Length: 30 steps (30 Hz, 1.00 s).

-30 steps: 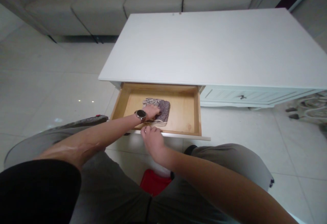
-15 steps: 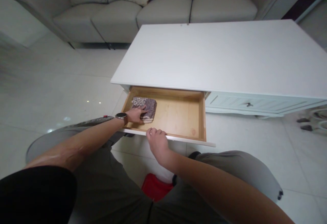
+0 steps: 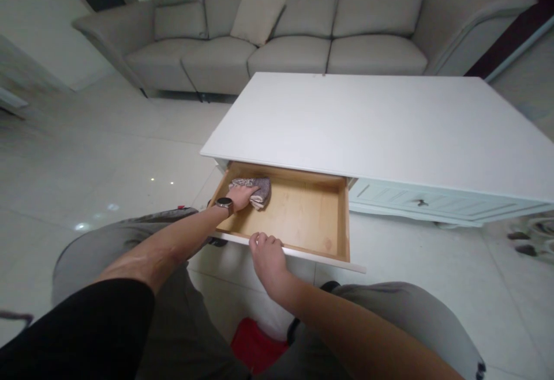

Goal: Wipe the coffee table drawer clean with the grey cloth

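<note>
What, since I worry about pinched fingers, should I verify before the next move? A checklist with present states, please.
1. Drawer pulled open: ok.
2. Cloth within the drawer's walls: ok.
3. Left hand clear of the drawer: not ok; it reaches inside, on the cloth.
4. Left hand's hold on the cloth: cannot tell; its underside is hidden.
5. Right hand clear of the drawer's front edge: not ok; it is curled over it, so I would be wary of pinching there.
6. Other drawer shut: ok.
</note>
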Each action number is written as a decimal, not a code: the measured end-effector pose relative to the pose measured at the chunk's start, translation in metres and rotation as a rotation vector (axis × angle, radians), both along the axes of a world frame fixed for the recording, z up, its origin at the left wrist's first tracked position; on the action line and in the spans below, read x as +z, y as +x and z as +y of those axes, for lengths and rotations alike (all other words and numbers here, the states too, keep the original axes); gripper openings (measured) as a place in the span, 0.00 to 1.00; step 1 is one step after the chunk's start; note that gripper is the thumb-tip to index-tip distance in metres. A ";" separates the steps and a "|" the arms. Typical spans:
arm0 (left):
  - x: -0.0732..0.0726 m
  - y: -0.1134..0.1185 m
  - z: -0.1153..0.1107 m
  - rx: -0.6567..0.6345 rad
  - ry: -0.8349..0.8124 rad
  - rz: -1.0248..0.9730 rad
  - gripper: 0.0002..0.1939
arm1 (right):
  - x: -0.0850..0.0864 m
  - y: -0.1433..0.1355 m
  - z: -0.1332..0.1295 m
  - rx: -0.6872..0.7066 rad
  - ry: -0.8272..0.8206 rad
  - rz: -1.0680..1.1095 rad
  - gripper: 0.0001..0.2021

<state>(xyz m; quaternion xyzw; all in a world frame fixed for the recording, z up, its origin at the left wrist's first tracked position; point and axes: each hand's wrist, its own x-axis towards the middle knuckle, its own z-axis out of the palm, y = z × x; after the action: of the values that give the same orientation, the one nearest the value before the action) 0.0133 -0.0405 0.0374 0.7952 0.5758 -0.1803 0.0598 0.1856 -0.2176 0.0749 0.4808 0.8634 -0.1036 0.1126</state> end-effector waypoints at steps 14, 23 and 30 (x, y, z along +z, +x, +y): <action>0.146 -0.087 -0.009 -0.115 0.294 0.219 0.23 | 0.003 0.002 0.001 0.001 -0.016 0.014 0.23; 0.071 -0.090 -0.017 0.081 -0.231 0.109 0.50 | 0.002 0.003 0.003 0.020 -0.011 -0.015 0.23; 0.069 -0.094 0.013 0.048 -0.201 0.060 0.43 | 0.001 0.002 0.003 0.039 -0.012 -0.007 0.22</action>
<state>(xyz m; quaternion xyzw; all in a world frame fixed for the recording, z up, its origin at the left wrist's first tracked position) -0.0808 -0.0272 0.1065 0.7656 0.5751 -0.2592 0.1262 0.1881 -0.2143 0.0754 0.4637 0.8715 -0.1047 0.1207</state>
